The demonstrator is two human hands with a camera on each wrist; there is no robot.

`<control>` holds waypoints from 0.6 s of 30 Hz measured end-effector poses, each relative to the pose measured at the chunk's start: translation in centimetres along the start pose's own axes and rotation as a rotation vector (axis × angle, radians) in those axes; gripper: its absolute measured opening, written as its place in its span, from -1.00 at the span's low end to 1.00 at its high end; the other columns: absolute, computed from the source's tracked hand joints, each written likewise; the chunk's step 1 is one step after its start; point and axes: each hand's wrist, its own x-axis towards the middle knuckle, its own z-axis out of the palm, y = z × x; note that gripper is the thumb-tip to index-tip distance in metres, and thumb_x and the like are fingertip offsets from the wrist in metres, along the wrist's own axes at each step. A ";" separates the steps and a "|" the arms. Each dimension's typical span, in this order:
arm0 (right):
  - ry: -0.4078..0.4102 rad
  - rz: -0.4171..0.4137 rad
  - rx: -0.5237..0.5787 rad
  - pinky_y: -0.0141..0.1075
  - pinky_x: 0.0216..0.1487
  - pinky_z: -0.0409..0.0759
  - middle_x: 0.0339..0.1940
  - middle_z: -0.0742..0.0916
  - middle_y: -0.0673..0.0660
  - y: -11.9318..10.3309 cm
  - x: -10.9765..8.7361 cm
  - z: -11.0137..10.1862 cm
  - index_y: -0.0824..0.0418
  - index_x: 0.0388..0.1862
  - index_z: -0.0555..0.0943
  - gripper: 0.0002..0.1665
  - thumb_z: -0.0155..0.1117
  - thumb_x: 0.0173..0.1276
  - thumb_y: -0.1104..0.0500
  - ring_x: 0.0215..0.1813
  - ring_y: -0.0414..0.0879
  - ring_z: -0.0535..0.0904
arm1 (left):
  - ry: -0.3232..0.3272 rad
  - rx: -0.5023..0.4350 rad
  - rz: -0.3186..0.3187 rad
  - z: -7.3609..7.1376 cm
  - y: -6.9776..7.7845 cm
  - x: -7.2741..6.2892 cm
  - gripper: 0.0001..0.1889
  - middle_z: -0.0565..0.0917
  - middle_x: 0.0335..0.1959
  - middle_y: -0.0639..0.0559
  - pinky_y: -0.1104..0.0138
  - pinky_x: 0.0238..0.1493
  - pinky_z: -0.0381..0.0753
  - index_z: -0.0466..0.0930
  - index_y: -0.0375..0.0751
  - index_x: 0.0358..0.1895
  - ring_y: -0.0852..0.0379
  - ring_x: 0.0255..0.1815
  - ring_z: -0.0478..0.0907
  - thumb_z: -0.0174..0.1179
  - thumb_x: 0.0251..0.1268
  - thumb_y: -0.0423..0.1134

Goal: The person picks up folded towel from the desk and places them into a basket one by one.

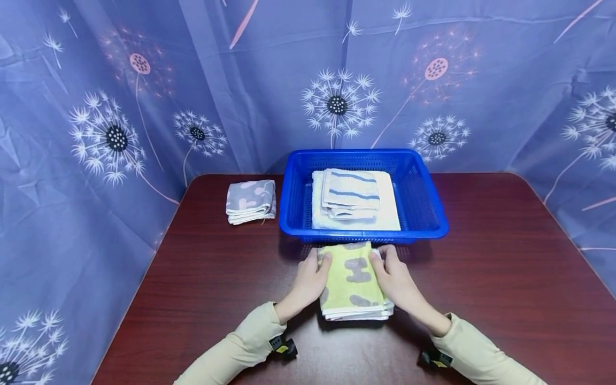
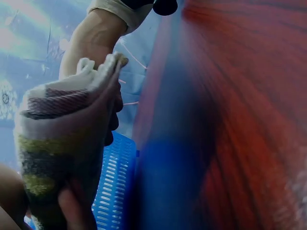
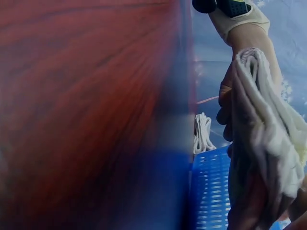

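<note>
A folded yellow towel (image 1: 353, 280) with grey patches is held between both hands, just in front of the blue basket (image 1: 363, 233). My left hand (image 1: 310, 275) grips its left side, thumb on top and fingers underneath. On the opposite side my right hand (image 1: 394, 275) grips it the same way. Both wrist views show the towel's layered folds (image 2: 57, 110) raised off the table, with fingers curled under it (image 3: 225, 112). Inside the basket lies a white folded towel (image 1: 392, 206), and on top of it a white towel with blue stripes (image 1: 353, 190).
A folded grey towel (image 1: 251, 199) with pink shapes lies on the table left of the basket. The dark red wooden table (image 1: 500, 267) runs back to a blue curtain (image 1: 269, 80) with dandelion prints, which also hangs along the sides.
</note>
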 end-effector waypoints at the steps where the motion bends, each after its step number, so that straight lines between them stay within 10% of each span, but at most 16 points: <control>1: 0.006 -0.006 -0.001 -0.28 -0.31 0.51 -0.44 0.70 0.13 -0.1 -0.1 -0.1 0.23 0.00 0.34 -0.68 -0.09 0.56 -0.01 -0.39 -0.13 0.57 | 0.004 -0.001 0.000 0.0 0.1 0.0 -0.66 0.67 -0.28 -0.22 0.03 -0.06 0.55 0.47 -0.30 -0.06 -0.10 -0.12 0.61 -0.11 0.50 -0.07; 18: 0.022 -0.017 0.106 -0.34 -0.53 0.54 -0.57 0.69 0.10 -2.1 -0.3 -1.5 0.22 0.00 0.32 -0.66 -0.05 0.54 -0.03 -0.58 -0.22 0.56 | 0.089 -0.045 0.050 -1.2 2.0 0.3 -0.70 0.52 -0.47 -0.11 0.12 -0.19 0.52 0.46 -0.27 -0.30 -0.03 -0.29 0.51 -0.11 0.49 -0.11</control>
